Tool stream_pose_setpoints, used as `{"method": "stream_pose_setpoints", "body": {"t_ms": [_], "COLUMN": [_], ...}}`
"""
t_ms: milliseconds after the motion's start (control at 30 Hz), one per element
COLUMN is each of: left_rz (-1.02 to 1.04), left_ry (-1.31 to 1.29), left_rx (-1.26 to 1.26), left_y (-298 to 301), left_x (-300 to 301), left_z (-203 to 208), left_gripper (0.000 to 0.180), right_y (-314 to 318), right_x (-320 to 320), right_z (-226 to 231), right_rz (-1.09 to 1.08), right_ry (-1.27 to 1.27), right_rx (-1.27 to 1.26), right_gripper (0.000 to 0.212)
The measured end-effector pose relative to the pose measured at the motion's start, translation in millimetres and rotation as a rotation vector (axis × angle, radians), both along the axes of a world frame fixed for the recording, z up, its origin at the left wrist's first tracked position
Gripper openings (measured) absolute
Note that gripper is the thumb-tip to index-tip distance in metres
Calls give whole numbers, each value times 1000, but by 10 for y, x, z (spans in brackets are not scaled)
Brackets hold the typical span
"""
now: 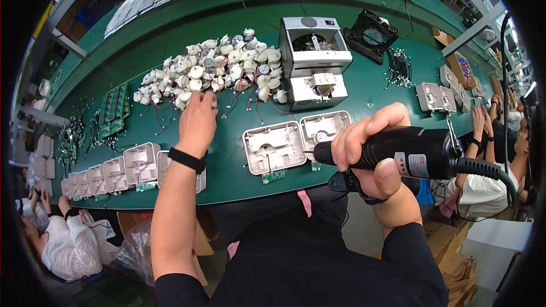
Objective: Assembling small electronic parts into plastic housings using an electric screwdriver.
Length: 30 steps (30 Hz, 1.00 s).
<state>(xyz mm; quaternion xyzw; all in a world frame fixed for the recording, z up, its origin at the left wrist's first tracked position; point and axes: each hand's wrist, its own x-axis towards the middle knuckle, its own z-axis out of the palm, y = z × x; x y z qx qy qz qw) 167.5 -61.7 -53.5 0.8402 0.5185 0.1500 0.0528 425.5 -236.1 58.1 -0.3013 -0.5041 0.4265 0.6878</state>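
My left hand (197, 118) reaches to the near edge of a pile of white round parts with thin wires (227, 65). Its fingers are bent down and closed on one of these parts, which they mostly cover. In my right hand (369, 145) is a black electric screwdriver (418, 153), held level with its bit pointing left. Beyond the bit lies an opened white plastic housing, its left half (267, 143) and right half (324, 122) side by side on the green bench (227, 185). A small green circuit board (274, 177) hangs at the left half's front edge.
A grey screw feeder (315, 59) stands behind the housing, beside a black fan (372, 35). More housings (114, 173) line the left front edge, near stacked circuit boards (114, 111). Black cables (399, 67) lie at right. Other people work at both sides.
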Motion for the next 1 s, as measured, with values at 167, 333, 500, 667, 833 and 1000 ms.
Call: {"method": "stream_pose_setpoints", "body": {"t_ms": [167, 333, 500, 667, 833, 1000], "left_rz": [3, 36, 77, 76, 140, 94], "left_ry": [45, -97, -919, -1488, -1483, -1315], "left_rx": [-200, -237, -832, -1065, -1050, -1060], "left_y": [-54, -135, -296, -384, -695, -714], "left_x": [-13, -37, -184, -418, -370, -118], "left_z": [-13, 99, 343, 223, 423, 35], "left_gripper": [28, 31, 32, 29, 27, 29], "right_y": [-51, -112, -163, -91, -109, -113], "right_x": [82, 106, 124, 14, -85, 281], "right_z": [2, -1, 34, 63, 23, -16], "right_rz": [-4, -4, -21, -40, -3, 342], "right_ry": [2, 17, 66, 75, 182, 16], "right_rx": [-6, 7, 7, -13, 13, 290], "right_gripper": [54, 55, 56, 57, 55, 61]}}
